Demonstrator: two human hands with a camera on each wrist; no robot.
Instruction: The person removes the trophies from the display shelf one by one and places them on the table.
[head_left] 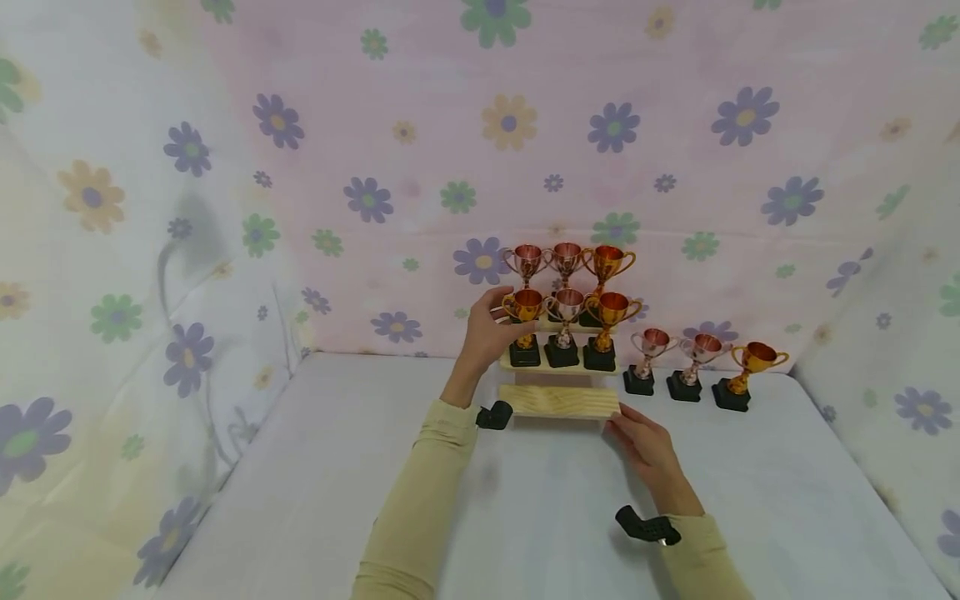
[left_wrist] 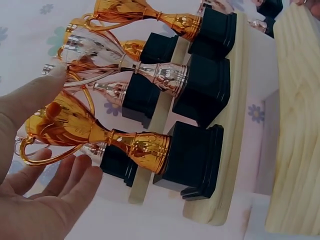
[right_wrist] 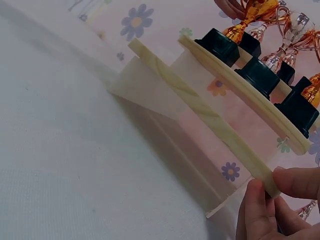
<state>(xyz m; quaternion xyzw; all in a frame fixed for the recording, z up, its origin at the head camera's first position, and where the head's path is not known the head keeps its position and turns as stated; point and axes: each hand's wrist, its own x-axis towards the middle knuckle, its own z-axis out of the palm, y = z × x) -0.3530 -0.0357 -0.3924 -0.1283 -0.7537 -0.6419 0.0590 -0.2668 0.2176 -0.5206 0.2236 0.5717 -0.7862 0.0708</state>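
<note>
My left hand (head_left: pixel 491 329) is around the cup of the leftmost gold trophy (left_wrist: pixel 150 152), which stands by its black base on the middle board of a tiered wooden stand. In the left wrist view its fingers are spread, with space between fingers and cup. A silvery-pink trophy (head_left: pixel 566 310) and another gold trophy (head_left: pixel 609 310) share that board. Low at the front, my right hand (head_left: pixel 651 454) pinches the right end of the stand's bottom wooden board (head_left: pixel 558 401) between thumb and fingers. That board holds no trophies.
On the upper tier behind stand two copper-pink trophies (head_left: pixel 567 258) and a gold trophy (head_left: pixel 607 260). Right of the stand, two pinkish trophies (head_left: pixel 702 348) and a gold one (head_left: pixel 754 358) stand on the white table (head_left: pixel 360 467). Flowered cloth (head_left: pixel 420 150) hangs behind and at both sides.
</note>
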